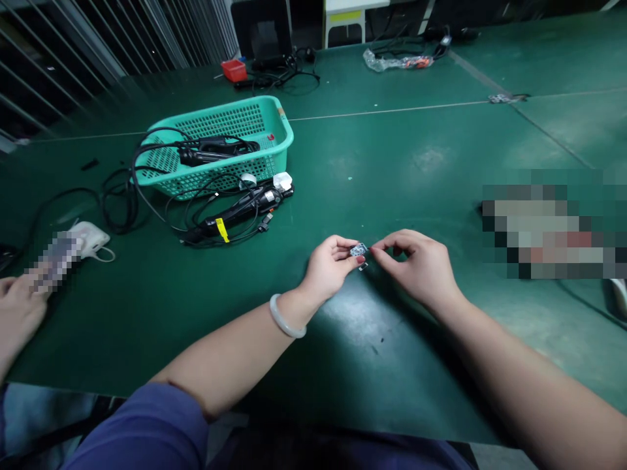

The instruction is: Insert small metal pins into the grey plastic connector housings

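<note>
My left hand, with a pale bangle on the wrist, pinches a small flat piece with a blue-and-white speckled face that looks like a little circuit board. Just below its thumb shows a tiny white-edged bit, too small to name. Close by on the right, my right hand has thumb and forefinger pressed together at the piece's edge. Whatever lies between those fingertips, if anything, is too small to make out. Both hands are over the green table.
A turquoise basket holds a black corded device. Another black corded device lies before it. At far left another person's hand holds a blurred phone-like object. A pixelated object lies right; a red box and cables stand at the back.
</note>
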`<state>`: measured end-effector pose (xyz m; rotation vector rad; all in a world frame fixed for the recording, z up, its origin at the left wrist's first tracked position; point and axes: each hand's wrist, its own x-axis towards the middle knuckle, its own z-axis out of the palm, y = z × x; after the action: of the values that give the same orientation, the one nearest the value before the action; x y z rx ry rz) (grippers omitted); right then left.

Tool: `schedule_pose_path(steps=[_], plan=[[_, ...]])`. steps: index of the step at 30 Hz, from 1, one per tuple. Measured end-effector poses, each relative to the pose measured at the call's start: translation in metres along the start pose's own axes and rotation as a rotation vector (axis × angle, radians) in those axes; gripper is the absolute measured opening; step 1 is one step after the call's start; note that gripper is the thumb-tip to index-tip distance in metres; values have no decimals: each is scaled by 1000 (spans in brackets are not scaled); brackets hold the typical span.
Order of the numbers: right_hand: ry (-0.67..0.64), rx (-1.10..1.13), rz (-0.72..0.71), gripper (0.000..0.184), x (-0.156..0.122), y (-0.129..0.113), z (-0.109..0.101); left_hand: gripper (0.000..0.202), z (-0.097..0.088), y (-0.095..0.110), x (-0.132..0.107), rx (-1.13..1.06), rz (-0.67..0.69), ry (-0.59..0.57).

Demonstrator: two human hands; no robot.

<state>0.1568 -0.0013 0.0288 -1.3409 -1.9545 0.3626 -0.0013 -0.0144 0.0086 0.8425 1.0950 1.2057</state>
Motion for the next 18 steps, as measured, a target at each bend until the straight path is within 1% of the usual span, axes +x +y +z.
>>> schedule_pose_path(steps=[3, 7, 12, 15, 18], plan=[[19, -1, -32, 10, -1, -3, 2, 24, 1, 2, -1, 13, -18, -8], [31, -38, -84, 10, -3, -1, 8, 26, 2, 3, 0, -12, -41, -7], [74, -161, -178, 13, -5, -3, 11, 29, 2, 4, 0, -38, -65, -6], [59, -207, -213, 19, -5, -3, 8, 24, 1, 5, 1, -87, -72, 24], [-18, -177, -157, 20, -5, 0, 4, 17, -1, 7, 2, -176, -102, 66]])
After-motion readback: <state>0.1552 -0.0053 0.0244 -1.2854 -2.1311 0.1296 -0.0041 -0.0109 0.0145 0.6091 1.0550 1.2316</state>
